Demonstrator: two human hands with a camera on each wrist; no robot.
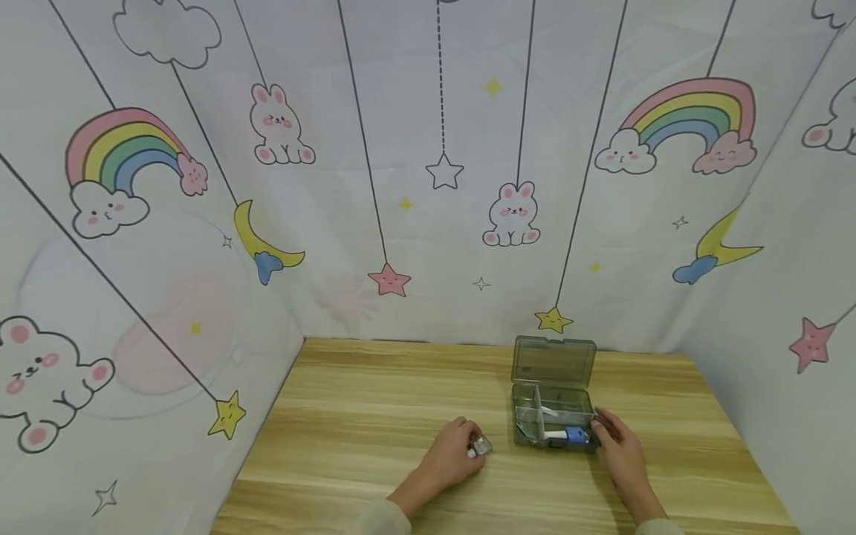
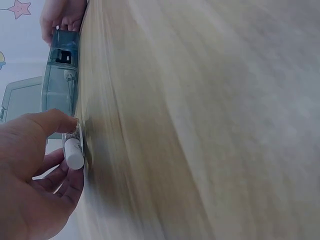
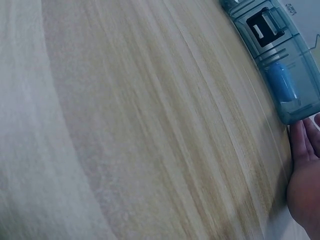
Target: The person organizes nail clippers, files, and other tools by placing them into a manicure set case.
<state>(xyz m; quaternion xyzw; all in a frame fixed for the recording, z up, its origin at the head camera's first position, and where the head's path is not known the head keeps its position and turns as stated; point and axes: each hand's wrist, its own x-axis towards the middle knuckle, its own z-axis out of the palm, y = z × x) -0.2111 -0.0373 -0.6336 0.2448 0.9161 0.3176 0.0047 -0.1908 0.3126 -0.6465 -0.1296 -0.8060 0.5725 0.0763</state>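
Note:
My left hand (image 1: 452, 451) pinches a small clear piece with a white cylindrical end (image 2: 74, 154) between thumb and fingers, just above the wooden table; its exact kind is hard to tell. To its right stands a grey see-through compartment box (image 1: 551, 444) with its lid (image 1: 553, 360) raised at the back. A blue and white object (image 1: 575, 435) and a white piece (image 1: 550, 411) lie inside the box. My right hand (image 1: 622, 457) touches the right end of the box with its fingers (image 3: 298, 145) fairly straight.
The light wooden tabletop (image 1: 361, 401) runs back to a white cloth wall (image 1: 428, 245) printed with rabbits, stars and rainbows. Similar cloth rises at the left and right sides. A black latch (image 3: 264, 27) sits on the box's front.

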